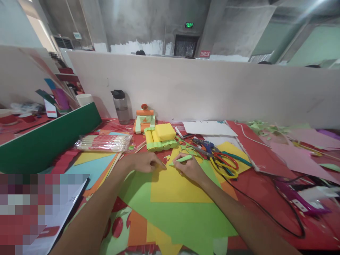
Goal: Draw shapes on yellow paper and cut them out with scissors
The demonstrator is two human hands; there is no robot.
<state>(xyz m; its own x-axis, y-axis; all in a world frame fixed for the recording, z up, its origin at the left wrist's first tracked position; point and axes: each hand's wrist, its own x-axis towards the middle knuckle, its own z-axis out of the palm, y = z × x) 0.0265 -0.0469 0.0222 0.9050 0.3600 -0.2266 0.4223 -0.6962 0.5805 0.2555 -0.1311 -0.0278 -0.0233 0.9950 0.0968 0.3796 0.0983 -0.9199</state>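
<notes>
My right hand (191, 169) is closed around a light green pen (183, 159), its tip low over a yellow sheet of paper (177, 187). My left hand (148, 162) rests on the sheet's upper left part, index finger stretched out and the other fingers partly curled, holding nothing. Beneath the yellow sheet lies a larger green sheet (186, 219). Just beyond my hands sits a yellow and green paper model (160, 137) with rolled tubes and a block on top. Behind it stands an orange and pale green paper model (145, 120) with a star.
Several scissors (221, 163) lie right of my right hand. A wrapped bundle of sticks (103, 142), a water bottle (121, 108) and a green divider (50, 141) are on the left. A black cable (265, 209) and a purple glue gun (302, 200) lie to the right.
</notes>
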